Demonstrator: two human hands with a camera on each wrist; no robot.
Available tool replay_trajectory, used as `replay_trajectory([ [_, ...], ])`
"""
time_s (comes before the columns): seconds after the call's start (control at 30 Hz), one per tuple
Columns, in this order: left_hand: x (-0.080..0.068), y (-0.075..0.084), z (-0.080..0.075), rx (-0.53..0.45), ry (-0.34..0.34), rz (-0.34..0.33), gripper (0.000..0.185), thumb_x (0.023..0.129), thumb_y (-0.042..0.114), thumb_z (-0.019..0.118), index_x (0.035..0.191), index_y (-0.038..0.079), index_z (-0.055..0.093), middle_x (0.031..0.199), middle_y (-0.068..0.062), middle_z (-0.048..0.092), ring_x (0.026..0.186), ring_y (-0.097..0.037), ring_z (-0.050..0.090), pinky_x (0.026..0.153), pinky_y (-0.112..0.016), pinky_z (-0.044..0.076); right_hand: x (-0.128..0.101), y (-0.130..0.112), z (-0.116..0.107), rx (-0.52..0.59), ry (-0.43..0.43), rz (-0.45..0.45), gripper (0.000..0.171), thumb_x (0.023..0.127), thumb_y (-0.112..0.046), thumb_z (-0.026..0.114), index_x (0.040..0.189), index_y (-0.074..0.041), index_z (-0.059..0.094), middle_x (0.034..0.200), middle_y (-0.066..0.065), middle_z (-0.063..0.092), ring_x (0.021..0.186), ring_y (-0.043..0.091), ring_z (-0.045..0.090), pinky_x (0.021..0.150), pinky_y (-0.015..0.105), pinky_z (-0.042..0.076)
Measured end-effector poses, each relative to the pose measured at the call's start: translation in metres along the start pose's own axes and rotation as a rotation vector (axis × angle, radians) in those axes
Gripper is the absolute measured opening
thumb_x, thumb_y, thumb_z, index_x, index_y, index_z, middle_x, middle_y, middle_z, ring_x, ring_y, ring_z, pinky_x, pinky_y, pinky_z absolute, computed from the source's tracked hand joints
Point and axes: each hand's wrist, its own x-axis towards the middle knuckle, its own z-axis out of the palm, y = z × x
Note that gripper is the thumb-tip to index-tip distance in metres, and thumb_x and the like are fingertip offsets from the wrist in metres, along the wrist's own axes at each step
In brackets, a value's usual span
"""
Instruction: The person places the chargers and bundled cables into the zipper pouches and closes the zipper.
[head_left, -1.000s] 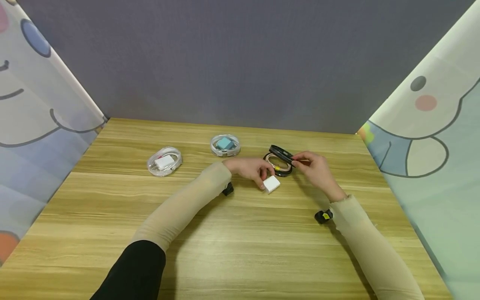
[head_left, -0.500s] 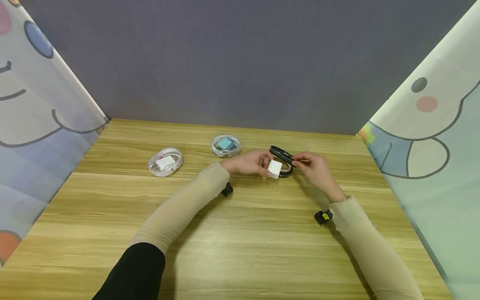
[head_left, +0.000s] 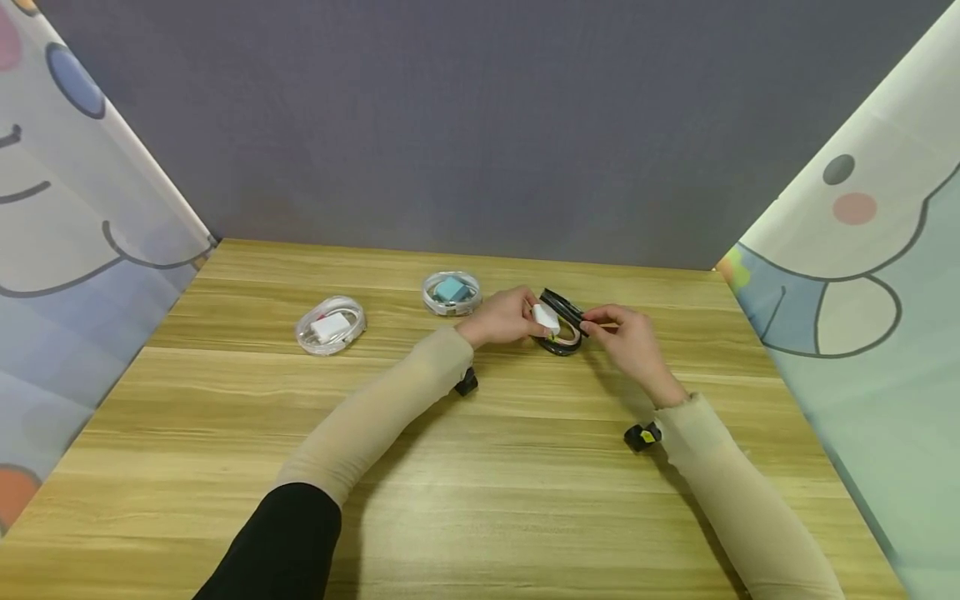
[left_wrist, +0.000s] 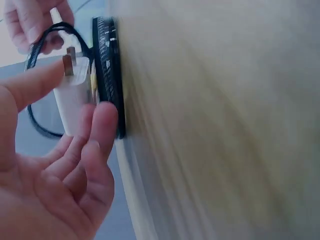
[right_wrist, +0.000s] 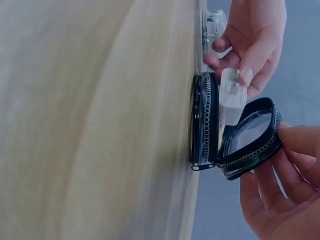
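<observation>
1. Head view: the left hand holds a white charger plug between thumb and curled fingers, just above the open round black zip case that lies on the desk. The plug is at the 3 o'clock side of the left hand. The right hand pinches the raised lid of the case, which stands at 10 o'clock from this hand. Two clear round cases are on the desk: one with a blue plug at 10 o'clock from the left hand, near it, and one with a white plug at 9 o'clock, well apart.

2. Left wrist view: the white charger plug sits between the thumb and the fingers of the left hand, its metal prongs toward the thumb. The fingers are curled around it, and the plug is just beside the zip rim of the black case.

3. Right wrist view: the fingers of the right hand grip the edge of the lid and hold it tilted open. The plug is between the lid and the base of the case, at 11 o'clock from these fingers.
</observation>
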Motion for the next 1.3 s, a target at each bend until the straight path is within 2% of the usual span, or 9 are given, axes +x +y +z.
replay_trajectory([
  [0.13, -0.001, 0.005, 0.005, 0.141, 0.052, -0.017, 0.048, 0.084, 0.048, 0.077, 0.111, 0.016, 0.054, 0.085, 0.003, 0.065, 0.066, -0.016, 0.063, 0.061, -0.032, 0.05, 0.0, -0.002, 0.001, 0.004, 0.006, 0.0, 0.013, 0.092, -0.004, 0.071, 0.102, 0.004, 0.073, 0.099, 0.018, 0.072, 0.093, 0.03, 0.069, 0.079, 0.038, 0.058],
  [0.3, 0.0, 0.01, 0.01, 0.232, 0.068, -0.065, 0.049, 0.083, 0.057, 0.074, 0.104, 0.018, 0.054, 0.085, 0.002, 0.062, 0.068, -0.016, 0.06, 0.059, -0.032, 0.048, 0.0, -0.002, 0.003, 0.015, -0.006, -0.003, 0.012, 0.092, -0.004, 0.072, 0.101, 0.004, 0.073, 0.098, 0.017, 0.073, 0.093, 0.03, 0.069, 0.081, 0.043, 0.057],
  [0.67, 0.004, 0.016, 0.014, 0.395, 0.105, -0.08, 0.068, 0.081, 0.065, 0.071, 0.121, 0.013, 0.055, 0.093, 0.002, 0.061, 0.076, -0.016, 0.059, 0.062, -0.032, 0.048, -0.002, -0.003, 0.003, 0.015, -0.047, -0.021, 0.011, 0.092, -0.006, 0.072, 0.101, 0.0, 0.073, 0.1, 0.014, 0.072, 0.09, 0.027, 0.069, 0.079, 0.039, 0.058],
  [0.8, 0.003, 0.017, 0.013, 0.387, 0.109, -0.091, 0.068, 0.08, 0.063, 0.074, 0.12, 0.011, 0.055, 0.093, 0.0, 0.061, 0.078, -0.018, 0.059, 0.064, -0.033, 0.047, -0.004, -0.002, 0.004, 0.005, -0.089, -0.015, 0.012, 0.093, -0.009, 0.072, 0.102, -0.002, 0.074, 0.103, 0.013, 0.071, 0.087, 0.025, 0.069, 0.075, 0.037, 0.058],
  [0.93, 0.001, 0.017, 0.009, 0.388, 0.089, -0.091, 0.062, 0.08, 0.062, 0.074, 0.114, 0.013, 0.056, 0.094, -0.001, 0.061, 0.076, -0.018, 0.058, 0.064, -0.032, 0.046, -0.005, -0.001, 0.003, -0.001, -0.091, -0.026, 0.012, 0.093, -0.009, 0.072, 0.103, -0.002, 0.074, 0.103, 0.014, 0.071, 0.086, 0.026, 0.069, 0.074, 0.033, 0.057],
  [1.07, -0.003, 0.017, -0.001, 0.409, 0.093, -0.104, 0.064, 0.082, 0.06, 0.074, 0.122, 0.014, 0.056, 0.1, -0.001, 0.064, 0.079, -0.017, 0.06, 0.067, -0.032, 0.048, -0.005, -0.001, 0.004, 0.003, -0.09, -0.039, 0.012, 0.091, -0.007, 0.073, 0.102, -0.002, 0.075, 0.102, 0.013, 0.072, 0.086, 0.025, 0.069, 0.074, 0.03, 0.057],
  [1.17, -0.004, 0.016, -0.01, 0.347, 0.08, -0.105, 0.068, 0.085, 0.053, 0.075, 0.136, 0.014, 0.051, 0.118, -0.003, 0.064, 0.095, -0.018, 0.063, 0.08, -0.034, 0.052, -0.004, -0.001, 0.004, 0.007, -0.109, -0.042, 0.012, 0.092, -0.007, 0.073, 0.103, -0.002, 0.075, 0.104, 0.013, 0.071, 0.088, 0.025, 0.068, 0.075, 0.032, 0.056],
  [1.23, -0.006, 0.015, -0.015, 0.287, 0.041, -0.092, 0.073, 0.086, 0.047, 0.076, 0.145, 0.016, 0.045, 0.135, -0.005, 0.058, 0.11, -0.02, 0.061, 0.091, -0.037, 0.05, -0.004, -0.002, 0.004, 0.007, -0.125, -0.04, 0.013, 0.092, -0.008, 0.072, 0.104, -0.003, 0.075, 0.106, 0.013, 0.071, 0.089, 0.025, 0.068, 0.076, 0.034, 0.056],
  [1.3, -0.005, 0.012, -0.018, 0.218, -0.016, -0.05, 0.079, 0.087, 0.04, 0.077, 0.152, 0.016, 0.038, 0.148, -0.007, 0.048, 0.123, -0.024, 0.056, 0.1, -0.04, 0.046, -0.004, -0.003, 0.004, 0.003, -0.138, -0.044, 0.014, 0.092, -0.009, 0.072, 0.105, -0.004, 0.075, 0.106, 0.012, 0.071, 0.091, 0.025, 0.067, 0.077, 0.036, 0.056],
])
